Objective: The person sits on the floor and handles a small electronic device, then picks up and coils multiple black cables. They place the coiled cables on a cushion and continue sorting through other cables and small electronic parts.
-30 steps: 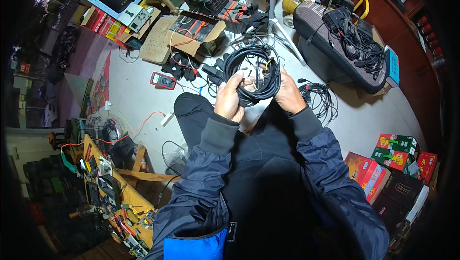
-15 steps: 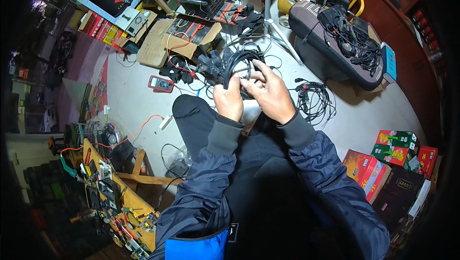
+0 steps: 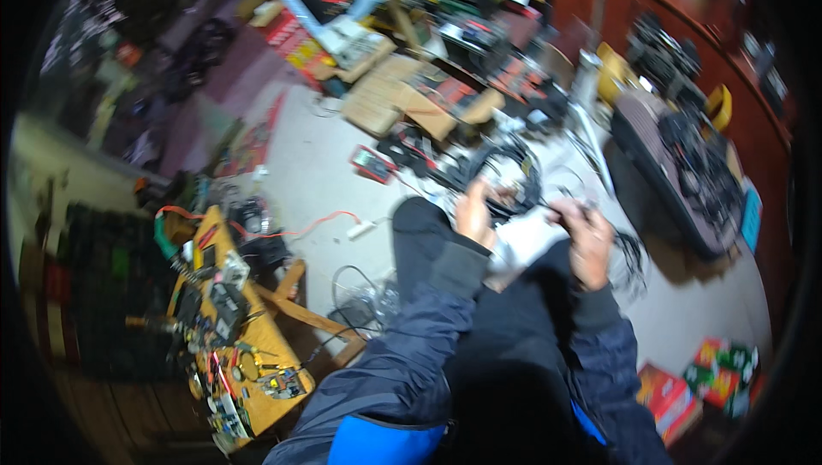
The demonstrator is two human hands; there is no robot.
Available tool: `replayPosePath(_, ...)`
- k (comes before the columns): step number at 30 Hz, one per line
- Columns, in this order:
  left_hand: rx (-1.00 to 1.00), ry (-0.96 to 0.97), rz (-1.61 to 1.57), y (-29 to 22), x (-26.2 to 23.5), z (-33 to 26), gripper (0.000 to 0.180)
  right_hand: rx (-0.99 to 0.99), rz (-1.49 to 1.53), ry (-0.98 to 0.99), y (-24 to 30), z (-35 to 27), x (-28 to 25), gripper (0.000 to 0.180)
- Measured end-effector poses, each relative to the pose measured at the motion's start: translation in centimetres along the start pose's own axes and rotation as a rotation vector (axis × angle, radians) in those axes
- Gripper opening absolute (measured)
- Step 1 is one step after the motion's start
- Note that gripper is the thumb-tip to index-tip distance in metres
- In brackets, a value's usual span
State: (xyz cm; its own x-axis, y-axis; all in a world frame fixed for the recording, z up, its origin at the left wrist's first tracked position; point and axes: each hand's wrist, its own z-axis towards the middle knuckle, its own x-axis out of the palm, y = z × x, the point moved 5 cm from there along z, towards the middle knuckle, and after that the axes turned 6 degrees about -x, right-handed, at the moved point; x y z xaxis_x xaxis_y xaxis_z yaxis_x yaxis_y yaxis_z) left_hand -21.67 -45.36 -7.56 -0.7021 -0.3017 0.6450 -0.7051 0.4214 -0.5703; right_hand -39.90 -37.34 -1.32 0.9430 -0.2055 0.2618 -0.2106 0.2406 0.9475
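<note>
A looped coil of black cable (image 3: 533, 181) lies in front of me, and my left hand (image 3: 476, 213) is closed on its near-left side, thumb upward. To the right of the coil, apart from it, my right hand (image 3: 588, 242) has its fingers drawn together. Motion blur hides what they pinch, if anything. A red multimeter (image 3: 372, 163) lies on the floor left of the coil, its lead running toward the cables. Just beyond my right hand, another bundle of thin black cables (image 3: 632, 261) rests on the floor.
Opened cardboard boxes (image 3: 372, 92) and tools crowd the far side. A dark padded case (image 3: 676, 169) piled with black cables stands at the right. A wooden bench (image 3: 282, 409) full of small tools is at the left. Red and green boxes (image 3: 668, 401) sit at the lower right.
The view has swung, so the scene sits farther right and lower. My right hand has come off the coil and moved right. My left hand has stayed on the coil.
</note>
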Motion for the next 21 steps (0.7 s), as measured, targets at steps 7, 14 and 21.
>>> replayPosePath(7, 0.077, 0.351, 0.223, 0.4, 2.0, -1.4, 0.033, 0.266, 0.454, -0.247, -5.6, 4.0, -4.6, 0.026)
replayPosePath(14, -0.173, 0.563, 0.396, 1.3, 3.2, -2.3, 0.029, 0.308, 0.149, -0.005, -6.9, 5.0, -4.3, 0.020)
replayPosePath(21, -0.315, 0.375, 0.184, 2.2, 2.6, -1.6, 0.028, 0.545, 0.372, -0.101, -7.1, 3.5, -2.8, 0.035)
